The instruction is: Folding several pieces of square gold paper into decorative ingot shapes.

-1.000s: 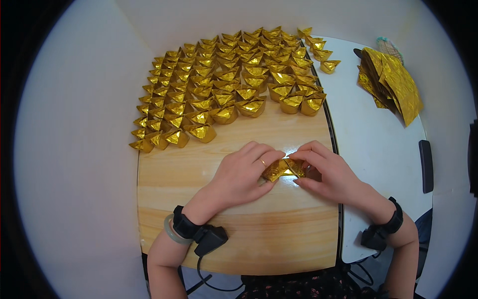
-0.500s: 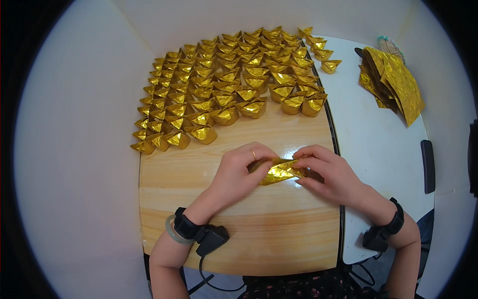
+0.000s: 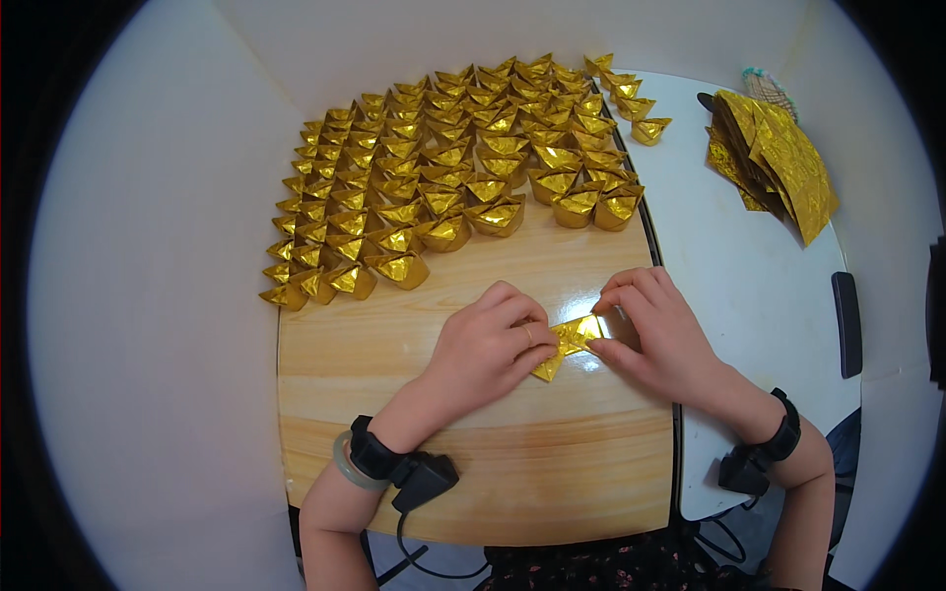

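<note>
A folded piece of gold foil paper (image 3: pixel 575 338) lies low over the wooden tabletop, now a narrow flat strip with a pointed corner at its lower left. My left hand (image 3: pixel 483 345) is closed on the strip's left end, and its fingers cover part of the paper. The thumb and fingertips of my right hand (image 3: pixel 665 330) grip the right end at its edges. Beyond my hands stand many finished folded gold paper ingots (image 3: pixel 399 266), boat-shaped and set close together in rows.
The wooden board (image 3: pixel 473 453) meets a white tabletop (image 3: pixel 719 295) on the right. A stack of gold foil sheets (image 3: pixel 778 163) lies there, with a few ingots (image 3: pixel 650 130) farther left. A black bar-shaped object (image 3: pixel 845 325) sits at the right edge. White walls surround the table.
The foil paper has gone from a wider, puffed shape to a narrower flat strip. My left fingers have curled over its left end, and my right fingers have shifted to its right edge.
</note>
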The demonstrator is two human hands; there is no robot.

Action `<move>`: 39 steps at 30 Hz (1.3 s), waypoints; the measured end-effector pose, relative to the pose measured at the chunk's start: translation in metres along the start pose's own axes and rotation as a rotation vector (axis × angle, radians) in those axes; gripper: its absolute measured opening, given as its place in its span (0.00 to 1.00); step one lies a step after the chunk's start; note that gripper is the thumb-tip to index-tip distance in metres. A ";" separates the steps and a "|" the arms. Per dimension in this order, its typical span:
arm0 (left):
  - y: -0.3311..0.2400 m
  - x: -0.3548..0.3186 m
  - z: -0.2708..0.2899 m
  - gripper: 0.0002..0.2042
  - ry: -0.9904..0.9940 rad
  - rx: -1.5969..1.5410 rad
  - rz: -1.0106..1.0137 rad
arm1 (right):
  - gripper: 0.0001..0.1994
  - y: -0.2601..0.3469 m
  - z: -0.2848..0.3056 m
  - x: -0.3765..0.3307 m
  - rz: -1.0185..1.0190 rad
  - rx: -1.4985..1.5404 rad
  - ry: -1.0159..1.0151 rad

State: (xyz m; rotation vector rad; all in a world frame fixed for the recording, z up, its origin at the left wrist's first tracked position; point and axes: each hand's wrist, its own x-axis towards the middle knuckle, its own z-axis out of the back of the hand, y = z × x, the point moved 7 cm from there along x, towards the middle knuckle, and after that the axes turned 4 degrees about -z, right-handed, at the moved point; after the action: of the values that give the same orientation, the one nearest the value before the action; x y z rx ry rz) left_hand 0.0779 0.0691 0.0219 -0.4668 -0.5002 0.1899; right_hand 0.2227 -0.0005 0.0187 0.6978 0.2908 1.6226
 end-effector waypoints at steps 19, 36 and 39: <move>0.017 -0.007 -0.017 0.05 0.051 -0.551 0.613 | 0.23 0.012 0.007 0.001 0.059 0.429 -0.086; 0.010 -0.002 0.001 0.11 -0.085 -0.162 0.128 | 0.18 0.014 -0.001 -0.010 0.315 -0.153 -0.083; 0.010 -0.003 -0.004 0.11 -0.016 -0.137 0.151 | 0.16 0.015 -0.004 -0.009 0.294 -0.135 0.021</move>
State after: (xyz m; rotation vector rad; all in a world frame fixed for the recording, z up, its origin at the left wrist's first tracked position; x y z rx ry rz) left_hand 0.0768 0.0752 0.0127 -0.6376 -0.4962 0.3058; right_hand 0.2081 -0.0112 0.0215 0.6415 0.0943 1.9103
